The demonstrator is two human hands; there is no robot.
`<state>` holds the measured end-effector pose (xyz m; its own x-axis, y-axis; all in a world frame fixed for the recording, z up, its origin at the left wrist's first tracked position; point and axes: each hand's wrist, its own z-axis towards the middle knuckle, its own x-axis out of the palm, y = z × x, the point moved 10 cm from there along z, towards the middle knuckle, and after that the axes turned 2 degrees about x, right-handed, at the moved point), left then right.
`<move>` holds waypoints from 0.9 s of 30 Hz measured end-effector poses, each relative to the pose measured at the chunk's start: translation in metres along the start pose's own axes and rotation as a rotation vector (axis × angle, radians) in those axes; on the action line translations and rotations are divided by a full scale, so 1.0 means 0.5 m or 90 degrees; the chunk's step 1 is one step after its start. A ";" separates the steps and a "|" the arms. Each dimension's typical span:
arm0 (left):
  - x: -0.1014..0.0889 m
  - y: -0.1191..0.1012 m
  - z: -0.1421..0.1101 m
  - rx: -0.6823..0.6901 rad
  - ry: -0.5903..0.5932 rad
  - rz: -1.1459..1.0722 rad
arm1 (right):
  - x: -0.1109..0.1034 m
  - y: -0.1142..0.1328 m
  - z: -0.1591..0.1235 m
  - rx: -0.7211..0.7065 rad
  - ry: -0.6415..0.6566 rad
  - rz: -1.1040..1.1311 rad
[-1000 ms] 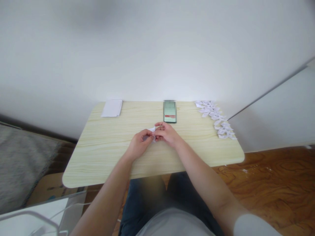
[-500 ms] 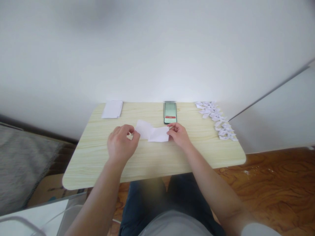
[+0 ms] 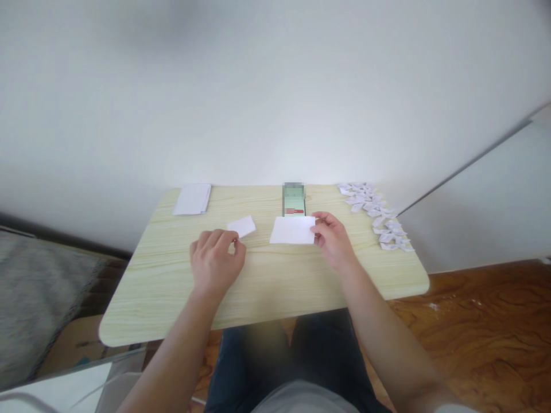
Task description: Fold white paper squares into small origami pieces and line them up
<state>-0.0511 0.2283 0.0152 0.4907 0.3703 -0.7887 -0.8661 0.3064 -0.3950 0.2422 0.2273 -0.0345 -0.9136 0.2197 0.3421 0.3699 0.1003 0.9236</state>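
Observation:
Two separate pieces of white paper are between my hands over the wooden table. My left hand (image 3: 218,258) pinches the near edge of the left paper piece (image 3: 243,225) between thumb and forefinger. The right paper piece (image 3: 293,230), a wider rectangle, has its right edge pinched by my right hand (image 3: 333,238). A gap shows between the two pieces. The right piece covers the lower end of a phone (image 3: 294,202), which lies near the wall with a lit green screen and a red bar.
A stack of white paper (image 3: 192,199) lies at the table's back left. Several small folded white paper shapes (image 3: 373,210) run along the right edge. The pale wooden table (image 3: 267,287) meets a white wall (image 3: 258,103) at the back. My legs are under its front edge.
The paper, joined or touching at its middle before, is now two separate pieces. My right hand has moved right with one piece; my left hand has stayed nearly in place with the other.

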 end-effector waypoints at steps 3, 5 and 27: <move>0.040 -0.003 -0.004 -0.020 0.066 -0.049 | 0.021 0.025 0.001 -0.002 0.048 0.020; 0.046 -0.008 0.007 -0.029 0.085 -0.096 | 0.039 0.046 0.003 0.000 0.082 0.017; 0.010 -0.215 0.322 -0.089 0.012 -0.696 | 0.185 0.357 0.083 -0.444 0.098 -0.169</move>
<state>0.0597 0.3385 0.1293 0.9985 -0.0539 0.0124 0.0308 0.3577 -0.9333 0.2305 0.3057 0.1547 -0.9892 0.1308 0.0661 -0.0110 -0.5162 0.8564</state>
